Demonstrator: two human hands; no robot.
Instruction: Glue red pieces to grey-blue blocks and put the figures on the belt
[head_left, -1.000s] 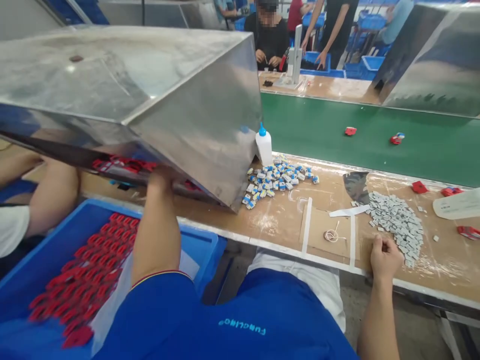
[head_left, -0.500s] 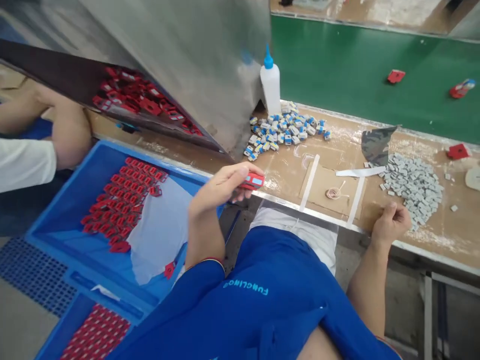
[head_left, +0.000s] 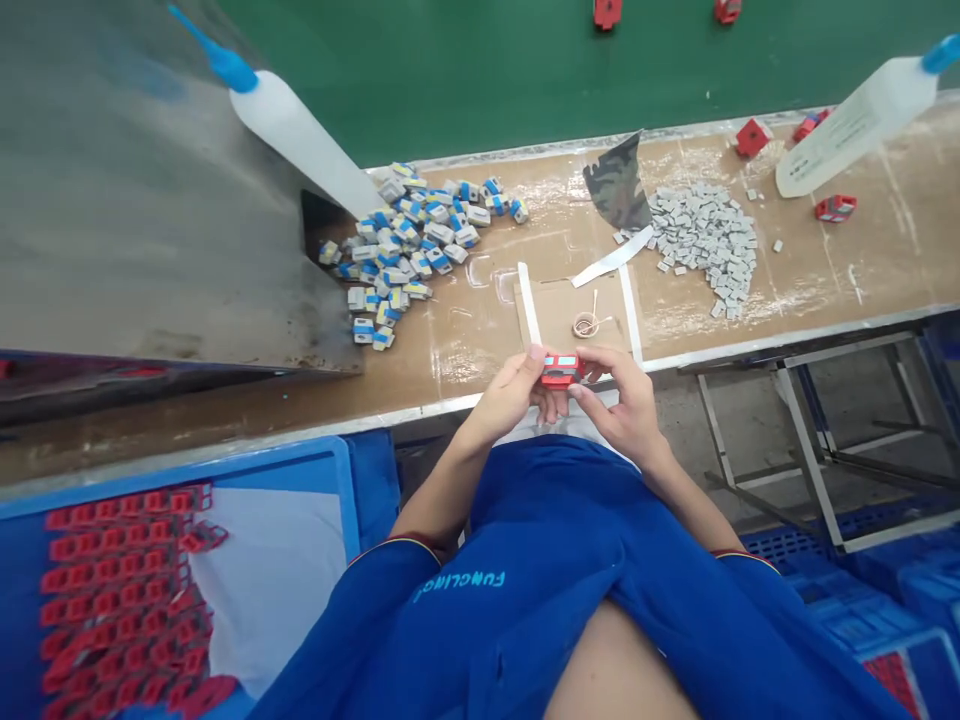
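Observation:
In front of my waist, at the table's front edge, is a red toy car body (head_left: 561, 371) with pale windows and a grey strip along its side. My left hand (head_left: 511, 397) grips its left end between thumb and fingers. Thumb and fingertips of my right hand (head_left: 621, 405) close around the right end; whether a small part is also pinched there I cannot tell. Just beyond lies a cardboard patch (head_left: 559, 305) edged with white tape, with a small round cup (head_left: 586, 325) and thin sticks on it. A pile of small grey pieces (head_left: 705, 235) spreads to the right.
Blue-and-grey toy parts (head_left: 420, 240) heap at left beside a glue bottle (head_left: 300, 130) and a metal box (head_left: 150, 220). A second bottle (head_left: 855, 125) leans at right. Camouflage cloth (head_left: 619, 185) lies near the grey pieces. A blue tray (head_left: 345, 500) holds rows of red bodies (head_left: 120, 590).
My left hand has brought the red toy car body from the left to in front of me. My right hand has left the grey pile and joined it. The view has turned rightward.

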